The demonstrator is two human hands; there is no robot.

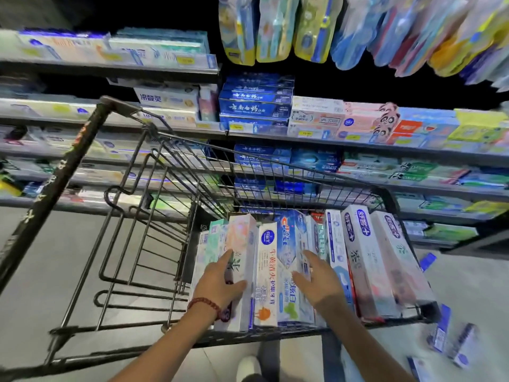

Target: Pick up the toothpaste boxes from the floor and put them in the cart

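Across the upper frame we see stocked store shelves (358, 139); below them, a black wire shopping cart (170, 172) holds a row of long toothpaste boxes (366, 260) at centre. Our left hand (220, 282) and right hand (321, 282) rest on them with straight, unclasped fingers, while further blue-and-white boxes (440, 333) lie on the grey floor (55, 257), lower right.

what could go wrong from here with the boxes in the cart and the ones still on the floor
1. The toothpaste boxes in the cart stand packed on edge; the left hand and right hand pressing on them may tip the row.
2. Loose boxes on the floor lie by the cart's right side, so a step or rolling the cart could crush them.
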